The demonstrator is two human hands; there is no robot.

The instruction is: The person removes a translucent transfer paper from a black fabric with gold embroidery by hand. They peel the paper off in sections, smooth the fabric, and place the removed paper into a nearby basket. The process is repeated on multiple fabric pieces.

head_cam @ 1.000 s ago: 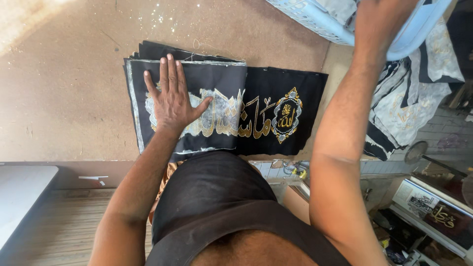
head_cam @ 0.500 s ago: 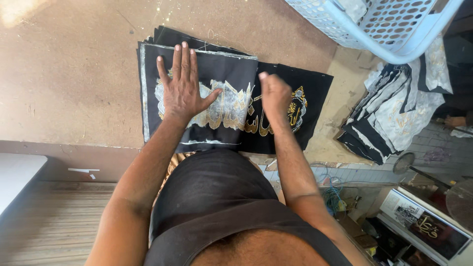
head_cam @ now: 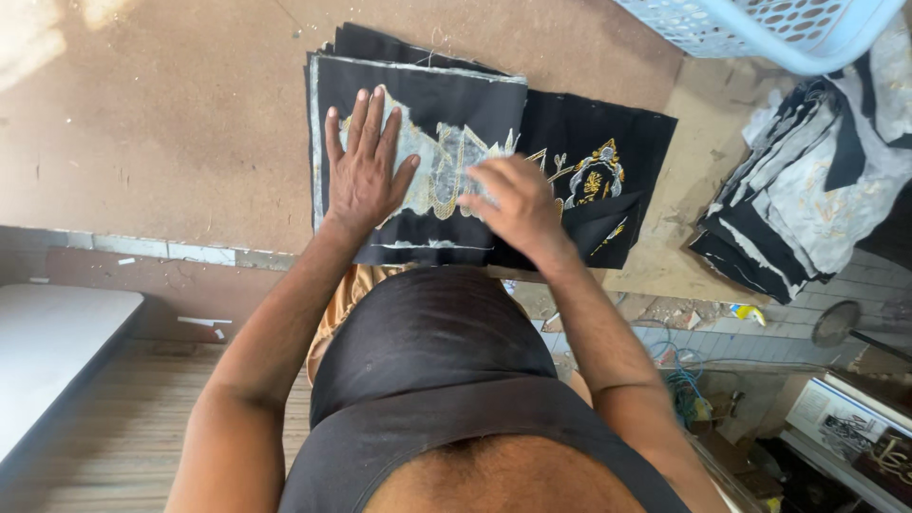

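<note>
A stack of black embroidered cloths (head_cam: 446, 123) lies on the brown tabletop (head_cam: 171, 123) against its near edge, with a pale blue perforated basket (head_cam: 760, 28) at the far right corner and a loose heap of black and grey cloth pieces (head_cam: 817, 199) hanging off the right edge, well apart from the stack. The left hand (head_cam: 366, 176) lies flat on the top cloth, fingers straight and spread, its grip released. The right hand (head_cam: 513, 204), blurred, rests just beside it with fingers curled onto the gold embroidery; whether it pinches the cloth I cannot tell.
</note>
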